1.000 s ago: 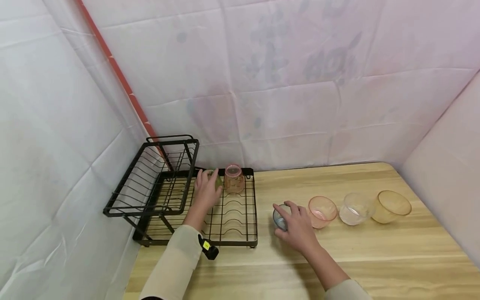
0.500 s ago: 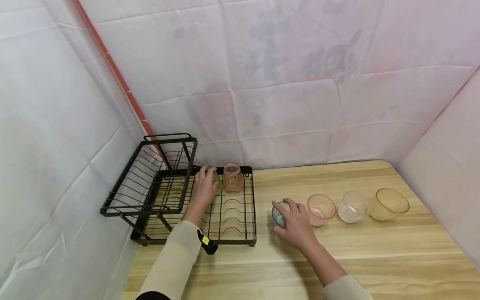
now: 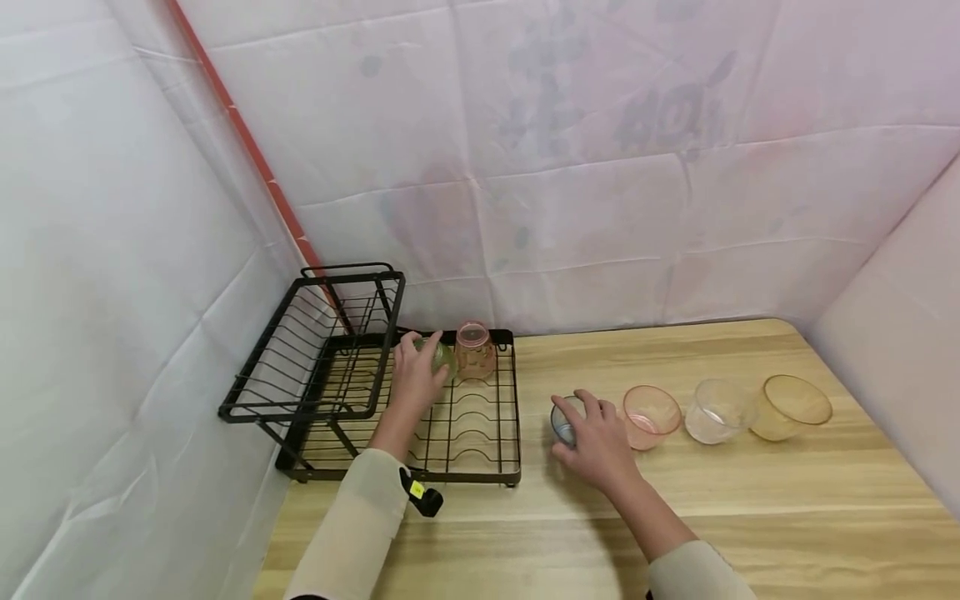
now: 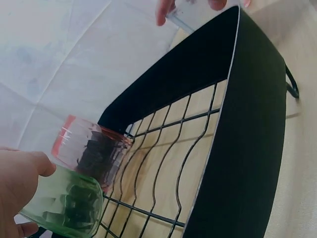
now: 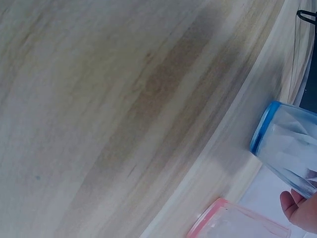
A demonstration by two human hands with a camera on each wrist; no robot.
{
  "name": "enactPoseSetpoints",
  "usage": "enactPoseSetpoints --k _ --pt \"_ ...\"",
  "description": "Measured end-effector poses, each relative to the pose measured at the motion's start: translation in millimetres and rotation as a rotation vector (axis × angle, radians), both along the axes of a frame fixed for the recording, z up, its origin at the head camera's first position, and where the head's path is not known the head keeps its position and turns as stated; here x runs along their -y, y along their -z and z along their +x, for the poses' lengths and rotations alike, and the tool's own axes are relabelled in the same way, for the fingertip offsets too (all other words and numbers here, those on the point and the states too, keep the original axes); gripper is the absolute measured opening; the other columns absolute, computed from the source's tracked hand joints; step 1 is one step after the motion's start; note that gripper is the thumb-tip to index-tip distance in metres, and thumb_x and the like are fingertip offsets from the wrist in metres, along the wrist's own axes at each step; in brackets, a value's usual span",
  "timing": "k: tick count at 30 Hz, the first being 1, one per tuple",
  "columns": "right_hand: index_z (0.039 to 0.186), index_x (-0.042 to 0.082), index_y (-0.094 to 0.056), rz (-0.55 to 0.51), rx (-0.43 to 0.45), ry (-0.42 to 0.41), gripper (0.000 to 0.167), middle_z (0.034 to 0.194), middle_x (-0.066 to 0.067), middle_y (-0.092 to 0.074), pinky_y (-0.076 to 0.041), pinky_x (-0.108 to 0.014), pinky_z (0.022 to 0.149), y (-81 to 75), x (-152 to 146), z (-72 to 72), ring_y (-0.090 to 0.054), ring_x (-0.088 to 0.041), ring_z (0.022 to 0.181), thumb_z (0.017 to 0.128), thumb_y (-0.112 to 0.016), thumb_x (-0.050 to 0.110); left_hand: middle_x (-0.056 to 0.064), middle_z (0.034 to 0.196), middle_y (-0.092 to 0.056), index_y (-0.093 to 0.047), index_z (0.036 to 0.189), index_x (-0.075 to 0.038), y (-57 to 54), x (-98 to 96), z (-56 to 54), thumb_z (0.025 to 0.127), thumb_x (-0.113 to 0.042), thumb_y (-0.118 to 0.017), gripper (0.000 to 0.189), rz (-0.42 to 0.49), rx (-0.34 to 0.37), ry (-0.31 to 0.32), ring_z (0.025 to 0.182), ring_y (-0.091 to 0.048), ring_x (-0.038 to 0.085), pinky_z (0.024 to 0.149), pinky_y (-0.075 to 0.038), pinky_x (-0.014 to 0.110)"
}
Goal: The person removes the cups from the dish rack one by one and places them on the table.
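In the head view, my left hand (image 3: 416, 377) is over the back of the black dish rack (image 3: 519, 417), gripping a green glass (image 4: 69, 203). Right beside that glass stands a pink glass (image 3: 476, 354), upside down on the rack's wires. My right hand (image 3: 600, 450) curls its fingers and thumb about a blue glass (image 3: 564, 421) on the wooden table, to the right of the rack. The right wrist view shows the blue glass (image 5: 287, 144) from the side, partly cut off, with fingertips (image 5: 292, 210) against it. Palm and knuckles hide part of both held glasses.
Right of my right hand stand, in a row, a pink glass bowl (image 3: 651, 417), a clear one (image 3: 718, 412) and a yellow one (image 3: 791, 408). A raised black wire tier (image 3: 311, 350) covers the rack's left side. White cloth walls (image 3: 600, 208) border the table (image 3: 712, 517).
The green glass has shifted slightly toward the pink glass in my left hand and shows more between the fingers. My right hand stays at the blue glass. The head view has swayed a little.
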State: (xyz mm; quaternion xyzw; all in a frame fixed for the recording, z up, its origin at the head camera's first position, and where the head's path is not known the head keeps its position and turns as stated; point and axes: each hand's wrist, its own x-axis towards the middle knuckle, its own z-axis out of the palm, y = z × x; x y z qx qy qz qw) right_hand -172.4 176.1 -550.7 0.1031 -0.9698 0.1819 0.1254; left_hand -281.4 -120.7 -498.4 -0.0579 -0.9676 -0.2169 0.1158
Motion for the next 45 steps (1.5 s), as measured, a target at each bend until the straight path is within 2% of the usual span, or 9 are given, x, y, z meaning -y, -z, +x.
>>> enactPoseSetpoints --k 8,14,19,23,30,32,37,42,45 --pt "0.143 0.023 -0.051 0.016 0.020 0.005 0.071 0.141 -0.021 -0.043 -0.046 -0.063 0.084 1.0 0 -4.9 -0.046 -0.050 0.117 0.076 -0.070 0.036 0.017 0.133 -0.037 -0.052 0.142 -0.022 -3.0 1.4 15.6 0.085 -0.029 -0.078 0.063 0.038 -0.026 -0.027 0.116 -0.046 0.033 0.083 -0.050 0.046" --pt "0.143 0.023 -0.050 0.006 0.018 -0.010 0.070 0.141 -0.023 -0.042 -0.045 -0.065 0.082 -0.1 -2 -6.6 -0.046 -0.052 0.115 0.077 -0.072 0.035 0.014 0.134 -0.036 -0.058 0.134 -0.021 -2.7 -1.9 25.2 0.084 -0.027 -0.079 0.055 0.186 -0.017 -0.038 0.115 -0.049 0.034 0.083 -0.052 0.048" --pt "0.143 0.024 -0.049 0.002 0.033 -0.009 0.070 0.145 -0.024 -0.040 -0.042 -0.068 0.085 -2.6 -5 -5.9 -0.044 -0.052 0.120 0.078 -0.073 0.033 0.011 0.144 -0.037 -0.058 0.134 -0.023 -5.5 -7.3 36.3 0.083 -0.031 -0.080 0.057 0.296 0.038 -0.016 0.118 -0.055 0.035 0.086 -0.055 0.049" --pt "0.146 0.023 -0.047 -0.005 0.047 -0.012 0.072 0.149 -0.025 -0.036 -0.035 -0.071 0.094 -4.6 -7 -4.2 -0.036 -0.051 0.130 0.080 -0.073 0.034 0.011 0.140 -0.046 -0.056 0.136 -0.027 -6.9 -10.4 47.4 0.083 -0.039 -0.078 0.058 0.359 0.094 -0.009 0.115 -0.056 0.034 0.087 -0.054 0.051" --pt "0.144 0.020 -0.049 -0.041 -0.069 -0.028 0.072 0.146 -0.026 -0.041 -0.033 -0.068 0.104 -5.3 -7 0.9 -0.035 -0.049 0.133 0.080 -0.075 0.041 0.007 0.146 -0.048 -0.052 0.138 -0.036 -6.1 -10.3 65.9 0.088 -0.040 -0.072 0.054 0.570 0.127 0.035 0.134 -0.045 0.033 0.103 -0.041 0.061" --pt "0.143 0.019 -0.050 -0.059 -0.105 -0.037 0.071 0.145 -0.026 -0.042 -0.036 -0.068 0.102 -6.3 -6 2.7 -0.036 -0.048 0.132 0.080 -0.074 0.042 0.005 0.144 -0.050 -0.052 0.137 -0.039 -4.5 -9.6 70.7 0.090 -0.040 -0.071 0.051 0.629 0.138 0.052 0.123 -0.053 0.033 0.096 -0.047 0.058" --pt "0.144 0.018 -0.048 -0.191 -0.130 -0.078 0.070 0.146 -0.023 -0.040 -0.038 -0.069 0.098 -13.5 3 10.8 -0.035 -0.046 0.133 0.083 -0.074 0.037 0.007 0.134 -0.054 -0.056 0.132 -0.038 -3.1 -7.4 84.6 0.091 -0.037 -0.070 0.044 0.783 0.216 0.083 0.098 -0.060 0.029 0.067 -0.055 0.039" --pt "0.148 0.018 -0.044 -0.456 -0.051 -0.158 0.070 0.151 -0.019 -0.036 -0.036 -0.069 0.099 -29.4 20 25.2 -0.031 -0.043 0.138 0.086 -0.074 0.032 0.012 0.138 -0.050 -0.056 0.133 -0.024 -8.9 -11.7 101.7 0.092 -0.026 -0.069 0.043 0.923 0.295 0.142 0.112 -0.061 0.026 0.075 -0.054 0.031" --pt "0.151 0.022 -0.039 -0.572 0.010 -0.201 0.073 0.155 -0.015 -0.032 -0.035 -0.070 0.101 -39.3 30 32.3 -0.028 -0.040 0.142 0.088 -0.073 0.032 0.016 0.137 -0.050 -0.054 0.135 -0.014 -17.1 -17.5 112.6 0.094 -0.015 -0.066 0.043 0.966 0.313 0.188 0.109 -0.062 0.027 0.078 -0.054 0.031"
